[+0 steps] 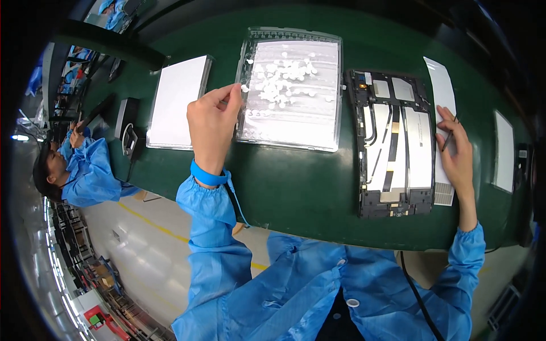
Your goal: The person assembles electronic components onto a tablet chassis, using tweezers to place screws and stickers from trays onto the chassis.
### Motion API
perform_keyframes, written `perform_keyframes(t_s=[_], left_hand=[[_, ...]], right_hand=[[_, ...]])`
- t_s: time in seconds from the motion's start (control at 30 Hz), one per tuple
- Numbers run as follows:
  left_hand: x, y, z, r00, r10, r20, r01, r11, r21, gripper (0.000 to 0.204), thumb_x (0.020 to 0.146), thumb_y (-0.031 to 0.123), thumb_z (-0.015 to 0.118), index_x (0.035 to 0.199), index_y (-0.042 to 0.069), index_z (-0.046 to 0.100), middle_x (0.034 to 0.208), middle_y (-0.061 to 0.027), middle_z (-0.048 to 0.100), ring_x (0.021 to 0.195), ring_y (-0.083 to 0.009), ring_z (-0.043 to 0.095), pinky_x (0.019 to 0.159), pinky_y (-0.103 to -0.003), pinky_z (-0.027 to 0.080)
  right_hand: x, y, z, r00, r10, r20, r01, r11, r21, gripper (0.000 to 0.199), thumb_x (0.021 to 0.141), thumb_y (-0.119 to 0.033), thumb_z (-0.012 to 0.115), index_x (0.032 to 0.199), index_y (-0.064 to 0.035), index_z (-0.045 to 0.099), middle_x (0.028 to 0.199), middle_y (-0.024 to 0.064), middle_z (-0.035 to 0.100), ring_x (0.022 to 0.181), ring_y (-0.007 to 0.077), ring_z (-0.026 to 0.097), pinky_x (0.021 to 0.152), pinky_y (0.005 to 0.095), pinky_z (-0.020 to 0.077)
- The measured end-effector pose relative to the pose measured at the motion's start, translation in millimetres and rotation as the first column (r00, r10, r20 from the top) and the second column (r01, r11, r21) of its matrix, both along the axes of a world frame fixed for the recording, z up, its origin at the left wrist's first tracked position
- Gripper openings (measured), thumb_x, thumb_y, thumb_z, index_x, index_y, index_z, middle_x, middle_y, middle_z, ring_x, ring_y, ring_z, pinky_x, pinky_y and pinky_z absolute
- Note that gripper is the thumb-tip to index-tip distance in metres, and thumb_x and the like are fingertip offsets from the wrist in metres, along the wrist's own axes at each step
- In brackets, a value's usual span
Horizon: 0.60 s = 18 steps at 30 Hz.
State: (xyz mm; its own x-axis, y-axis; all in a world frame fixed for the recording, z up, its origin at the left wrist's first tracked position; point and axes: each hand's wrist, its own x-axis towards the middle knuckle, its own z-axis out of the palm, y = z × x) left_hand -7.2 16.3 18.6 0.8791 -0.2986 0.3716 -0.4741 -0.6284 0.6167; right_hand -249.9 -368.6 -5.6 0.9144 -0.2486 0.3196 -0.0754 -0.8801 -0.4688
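Observation:
My left hand (215,128), with a blue wrist strap (210,174) on, is closed in a pinch at the left edge of a clear plastic tray (339,96). Small white round pieces (281,79) lie heaped on the white sheet in that tray. One white piece (244,88) shows right at my fingertips; whether they hold it I cannot tell. My right hand (456,150) has a thin dark stick-like tool (447,141) between its fingers, which rest over a long white strip (442,85). Beside it lies an opened flat device (392,145) with black frame, silver plates and ribbon cables.
Left of the tray lies a white sheet in a clear holder (178,102). Farther left stands a dark box-shaped holder (129,119). A white panel (504,150) lies at the far right. Another person in blue (88,173) sits at the table's left end.

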Motion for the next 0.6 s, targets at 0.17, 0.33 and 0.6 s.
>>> perform_keyframes(t_s=[0.17,0.33,0.6], left_hand=[[0,0,9,0.986,0.04,-0.162,-0.05,0.997,-0.061,0.024,0.093,0.018,0.067,0.097,-0.004,0.075,0.066,-0.008,0.069,0.047,-0.0088,0.056,0.046,-0.024,0.043],[6,21,16,0.99,0.066,-0.124,-0.076,0.994,-0.072,0.025,0.094,0.02,0.067,0.1,-0.002,0.076,0.067,-0.0047,0.067,0.049,-0.0057,0.052,0.046,-0.022,0.04],[68,157,35,0.988,0.108,-0.108,-0.115,0.992,-0.061,0.024,0.095,0.02,0.064,0.098,-0.001,0.077,0.07,-0.0022,0.067,0.048,-0.0045,0.049,0.045,-0.022,0.036]], right_hand=[[2,-2,0,0.999,0.039,0.026,-0.04,0.999,0.033,0.018,0.09,-0.004,0.063,0.107,-0.0022,0.059,0.136,0.0125,0.061,0.134,0.0325,0.05,0.11,0.0404,0.0387],[4,3,-2,0.996,0.068,0.063,-0.072,0.995,0.073,0.022,0.088,-0.001,0.063,0.109,-0.0017,0.059,0.135,0.0124,0.061,0.133,0.0323,0.051,0.109,0.0388,0.0399],[-8,-10,-10,0.997,0.049,0.058,-0.058,0.986,0.155,0.027,0.088,0.003,0.061,0.114,-0.0031,0.058,0.137,0.0139,0.06,0.136,0.0324,0.048,0.112,0.0399,0.038]])
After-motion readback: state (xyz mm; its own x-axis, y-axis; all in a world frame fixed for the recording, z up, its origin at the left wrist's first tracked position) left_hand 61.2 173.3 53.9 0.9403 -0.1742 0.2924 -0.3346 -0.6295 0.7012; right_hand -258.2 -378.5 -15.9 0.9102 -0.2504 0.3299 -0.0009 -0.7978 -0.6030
